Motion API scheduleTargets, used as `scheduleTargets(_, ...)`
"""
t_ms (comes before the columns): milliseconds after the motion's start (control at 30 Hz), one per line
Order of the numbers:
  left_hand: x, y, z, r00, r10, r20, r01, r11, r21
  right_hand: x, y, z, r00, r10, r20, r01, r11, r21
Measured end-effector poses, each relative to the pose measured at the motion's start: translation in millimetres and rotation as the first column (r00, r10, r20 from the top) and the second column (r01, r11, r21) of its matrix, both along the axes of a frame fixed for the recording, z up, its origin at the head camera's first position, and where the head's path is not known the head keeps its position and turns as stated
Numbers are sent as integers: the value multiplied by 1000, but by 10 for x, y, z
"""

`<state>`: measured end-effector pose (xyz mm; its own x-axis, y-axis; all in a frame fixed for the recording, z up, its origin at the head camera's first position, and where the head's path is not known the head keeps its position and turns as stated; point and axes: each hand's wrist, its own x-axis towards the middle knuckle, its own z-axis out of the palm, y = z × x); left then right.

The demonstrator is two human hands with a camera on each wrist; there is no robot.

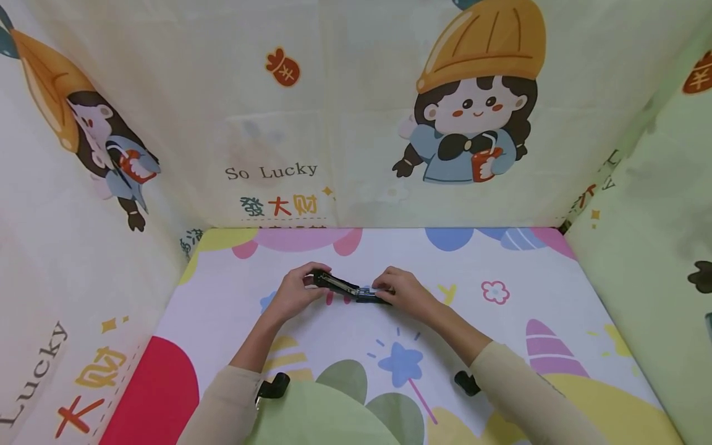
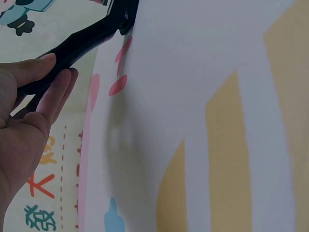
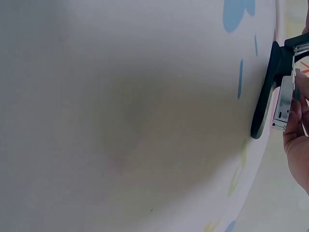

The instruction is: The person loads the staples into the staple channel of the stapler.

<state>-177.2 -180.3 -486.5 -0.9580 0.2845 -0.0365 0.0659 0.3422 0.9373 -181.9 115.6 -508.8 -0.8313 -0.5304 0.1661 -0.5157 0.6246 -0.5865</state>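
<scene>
A black stapler is spread wide open between the two hands, above the far half of the table. My left hand grips the end of its long black upper arm, thumb on one side and fingers on the other. At the other end, my right hand pinches the silver metal staple channel between thumb and fingers. Beside that channel the black base sticks out, apart from it at the tip. Part of the right hand's grip is hidden behind the metal.
A table with a printed cartoon cover lies under the hands. Patterned cloth walls stand at the back and both sides. Black wrist-worn pieces show by the left sleeve and right sleeve.
</scene>
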Motion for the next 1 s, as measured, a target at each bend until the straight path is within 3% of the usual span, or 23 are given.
scheduleTargets(500, 9, 2, -2, 1000, -17, 0, 17, 1000, 4, 4, -25, -26, 997, 29, -76, -26, 998, 50)
scheduleTargets(1000, -4, 27, 0, 1000, 6, 22, -5, 1000, -10, 4, -26, -50, 990, 32, -137, -31, 999, 9)
